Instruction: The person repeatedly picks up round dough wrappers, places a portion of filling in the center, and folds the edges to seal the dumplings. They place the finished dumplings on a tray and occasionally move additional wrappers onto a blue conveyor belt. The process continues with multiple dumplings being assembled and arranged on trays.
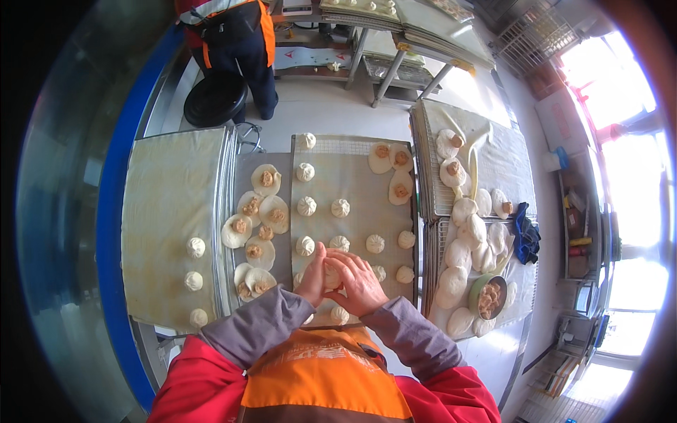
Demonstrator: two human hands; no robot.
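Note:
Over the lined middle tray, my left hand and my right hand are cupped together around a dough bun. Only part of this bun shows between my fingers. Pleated buns stand in rows on the tray, and my hands hide some of the nearer ones. At its far right corner lie flat dough wrappers topped with filling. More filled wrappers lie, partly overlapping, on a grey surface left of the tray.
Several pleated buns sit on the stacked left tray. On the right, stacked trays hold dough wrappers, a green bowl of filling and a dark blue cloth. Beyond are a black stool and another person.

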